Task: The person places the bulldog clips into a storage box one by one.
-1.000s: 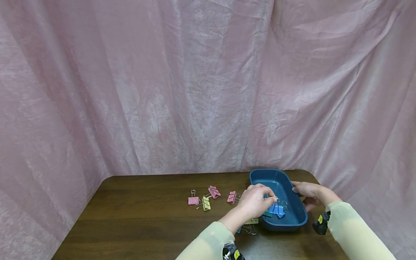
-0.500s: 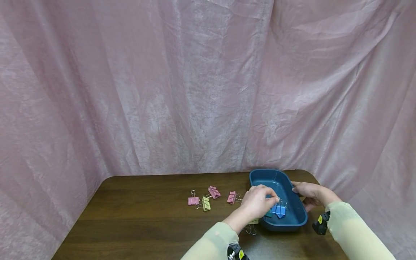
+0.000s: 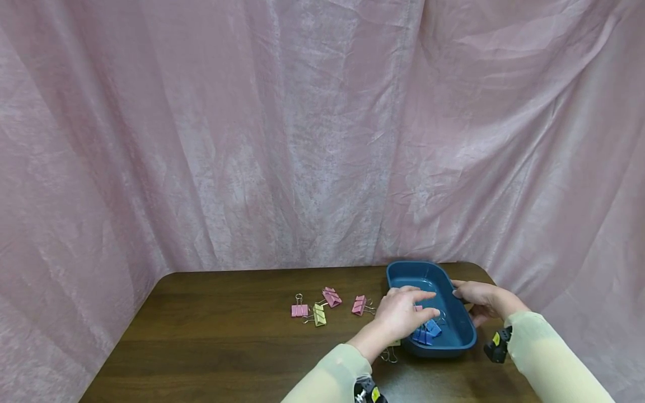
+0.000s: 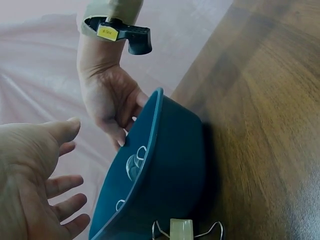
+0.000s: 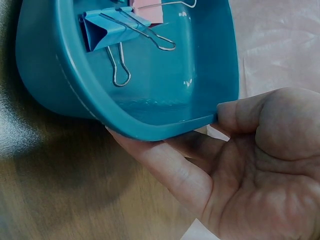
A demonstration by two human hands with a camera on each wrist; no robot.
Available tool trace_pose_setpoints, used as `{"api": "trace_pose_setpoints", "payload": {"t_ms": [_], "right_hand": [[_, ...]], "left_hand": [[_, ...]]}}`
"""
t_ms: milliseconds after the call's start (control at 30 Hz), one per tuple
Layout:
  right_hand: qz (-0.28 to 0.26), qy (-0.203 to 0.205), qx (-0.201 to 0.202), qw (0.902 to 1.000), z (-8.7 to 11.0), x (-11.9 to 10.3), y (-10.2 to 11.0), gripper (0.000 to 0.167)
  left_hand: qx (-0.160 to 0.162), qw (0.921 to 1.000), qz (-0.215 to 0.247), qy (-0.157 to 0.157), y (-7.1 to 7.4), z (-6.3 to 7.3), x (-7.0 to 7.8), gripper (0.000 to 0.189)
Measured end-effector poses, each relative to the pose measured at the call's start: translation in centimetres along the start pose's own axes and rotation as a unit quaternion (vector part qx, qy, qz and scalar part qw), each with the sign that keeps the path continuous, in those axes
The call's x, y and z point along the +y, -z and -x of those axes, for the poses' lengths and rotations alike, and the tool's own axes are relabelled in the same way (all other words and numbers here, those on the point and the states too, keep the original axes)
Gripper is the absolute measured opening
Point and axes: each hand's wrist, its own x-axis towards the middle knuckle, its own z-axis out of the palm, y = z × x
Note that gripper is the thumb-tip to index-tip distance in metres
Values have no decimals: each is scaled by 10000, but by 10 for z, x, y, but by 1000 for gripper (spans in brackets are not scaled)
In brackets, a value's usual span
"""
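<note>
A blue plastic tray [image 3: 459, 333] stands at the right of the table. Over its left side hovers my left hand [image 3: 398, 314], thumb and fingers spread apart with nothing between them. My right hand [image 3: 481, 299] holds the tray's right wall; in the right wrist view the thumb is at the rim and fingers lie beneath the wall. Inside the tray are blue binder clips [image 3: 427, 332] and a pink binder clip [image 5: 154, 12]. My left hand hides part of the tray's contents in the head view.
Left of the tray on the wooden table [image 3: 227, 336] lie pink binder clips [image 3: 299, 310] and a yellow binder clip [image 3: 319, 315]. Another pale yellow clip [image 4: 181, 229] lies close against the tray's near left side. A pink curtain [image 3: 322, 140] hangs behind the table.
The left thumb and fingers, earlier pinching a blue binder clip over the tray, have spread and let it go. That clip now lies lower in the tray. The right hand has stayed put.
</note>
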Motion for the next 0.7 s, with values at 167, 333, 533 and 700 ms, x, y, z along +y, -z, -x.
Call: {"api": "trace_pose_setpoints", "payload": {"t_ms": [167, 333, 533, 700], "right_hand": [[47, 0, 28, 10000, 1, -1, 0, 58], [79, -37, 49, 9999, 1, -1, 0, 58], [106, -19, 0, 9999, 0, 0, 1, 58], [109, -24, -22, 9999, 0, 0, 2, 58]], "left_hand": [[-18, 9997, 235, 103, 4, 2, -1, 52], [-39, 9996, 286, 23, 6, 2, -1, 55], [27, 9997, 244, -73, 8, 3, -1, 55], [120, 9996, 151, -210, 9, 3, -1, 55]]}}
